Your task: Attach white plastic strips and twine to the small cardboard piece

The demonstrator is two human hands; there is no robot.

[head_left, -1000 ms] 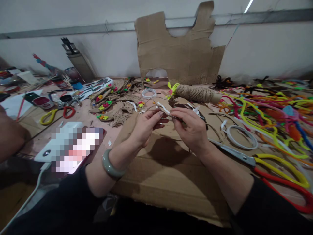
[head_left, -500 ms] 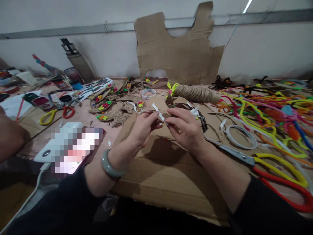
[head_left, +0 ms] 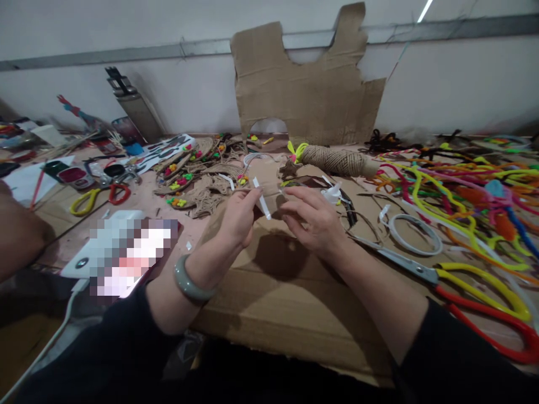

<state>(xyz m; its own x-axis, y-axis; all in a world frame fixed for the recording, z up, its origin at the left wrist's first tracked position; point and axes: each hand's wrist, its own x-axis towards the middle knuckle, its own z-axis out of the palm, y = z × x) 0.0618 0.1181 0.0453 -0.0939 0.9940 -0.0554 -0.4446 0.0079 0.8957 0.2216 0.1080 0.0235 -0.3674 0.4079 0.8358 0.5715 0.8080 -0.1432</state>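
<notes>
Between thumb and fingers my left hand (head_left: 242, 216) pinches a narrow white strip (head_left: 263, 199), which slants down to the right above the cardboard (head_left: 269, 292). A green bangle circles that wrist. My right hand (head_left: 314, 221) is just right of the strip, its fingers bent and slightly apart; a gap shows between them and the strip. Whether anything thin is in its fingertips is too small to tell. Behind both hands lies a roll of brown twine (head_left: 334, 160) with a bright yellow tie.
Large scissors (head_left: 425, 272) and a white ring (head_left: 415, 234) lie at the right, near colourful fuzzy stems (head_left: 446, 196). Twine pieces with bright flowers (head_left: 181, 177), paint cups (head_left: 76, 177) and a phone (head_left: 135, 258) are at the left. Another person's arm (head_left: 21, 235) enters there.
My hands have moved apart; the right fingers have come away from the white strip. The strip now hangs from my left hand, more upright and slightly further left.
</notes>
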